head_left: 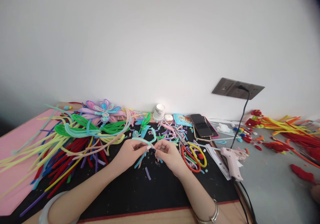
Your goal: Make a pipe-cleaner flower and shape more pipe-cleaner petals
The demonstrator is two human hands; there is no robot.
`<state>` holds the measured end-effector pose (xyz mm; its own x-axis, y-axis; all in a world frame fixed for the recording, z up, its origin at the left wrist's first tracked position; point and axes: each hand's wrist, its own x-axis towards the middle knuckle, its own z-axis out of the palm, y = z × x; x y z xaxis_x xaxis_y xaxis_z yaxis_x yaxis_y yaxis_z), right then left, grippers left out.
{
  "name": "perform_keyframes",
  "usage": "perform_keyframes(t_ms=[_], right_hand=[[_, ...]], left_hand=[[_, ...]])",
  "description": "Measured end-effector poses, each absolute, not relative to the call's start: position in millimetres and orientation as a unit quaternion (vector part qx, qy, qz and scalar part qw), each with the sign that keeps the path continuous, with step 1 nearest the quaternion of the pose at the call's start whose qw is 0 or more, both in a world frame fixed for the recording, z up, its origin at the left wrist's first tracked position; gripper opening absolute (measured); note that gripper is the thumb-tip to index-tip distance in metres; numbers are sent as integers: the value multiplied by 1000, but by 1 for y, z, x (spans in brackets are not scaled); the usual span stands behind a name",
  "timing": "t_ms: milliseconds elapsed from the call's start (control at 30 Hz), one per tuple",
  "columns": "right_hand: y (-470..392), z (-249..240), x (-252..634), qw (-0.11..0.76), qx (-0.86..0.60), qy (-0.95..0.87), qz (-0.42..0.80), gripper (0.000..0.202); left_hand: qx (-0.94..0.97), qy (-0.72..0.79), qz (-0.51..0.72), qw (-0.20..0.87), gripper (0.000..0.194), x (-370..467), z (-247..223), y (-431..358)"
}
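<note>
Between my two hands is a light teal pipe cleaner (153, 135), bent at an angle near its top, with pinkish and blue lengths beside it. My left hand (134, 152) pinches it from the left, thumb against the fingers. From the right, my right hand (167, 154) closes thumb and fingertips at the lower end of the same piece. Exactly how the lengths join is hidden by the fingers. On the black mat (140, 197) just below lies a short purple cut piece (148, 173).
Bundled pipe cleaners (82, 140) and a pastel flower (103, 112) cover the left. Scissors (192, 155), phones (202, 126) and a corded pink glue gun (231, 164) lie right. A paper cup (159, 112) stands by the wall. Red and yellow pipe cleaners (292, 127) fill the far right.
</note>
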<state>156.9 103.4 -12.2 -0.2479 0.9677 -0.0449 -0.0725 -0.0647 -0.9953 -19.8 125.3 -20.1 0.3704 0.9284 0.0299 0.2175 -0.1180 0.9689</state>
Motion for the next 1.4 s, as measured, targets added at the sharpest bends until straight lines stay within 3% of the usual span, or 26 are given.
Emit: perform_keyframes(t_ms=[333, 633, 767, 1067, 1400], right_hand=[[104, -13, 158, 426, -427, -529, 597, 7], [102, -14, 156, 450, -341, -515, 645, 33], [102, -12, 157, 466, -329, -511, 643, 29], [101, -7, 157, 490, -330, -491, 640, 20], [103, -15, 160, 455, -378, -504, 630, 7]], left_hand=[[587, 414, 376, 585, 26, -16, -15, 123], [534, 426, 384, 621, 32, -16, -11, 123], [563, 394, 379, 620, 29, -19, -16, 122], [475, 288, 378, 741, 26, -22, -16, 123], [531, 340, 363, 686, 23, -20, -15, 123]])
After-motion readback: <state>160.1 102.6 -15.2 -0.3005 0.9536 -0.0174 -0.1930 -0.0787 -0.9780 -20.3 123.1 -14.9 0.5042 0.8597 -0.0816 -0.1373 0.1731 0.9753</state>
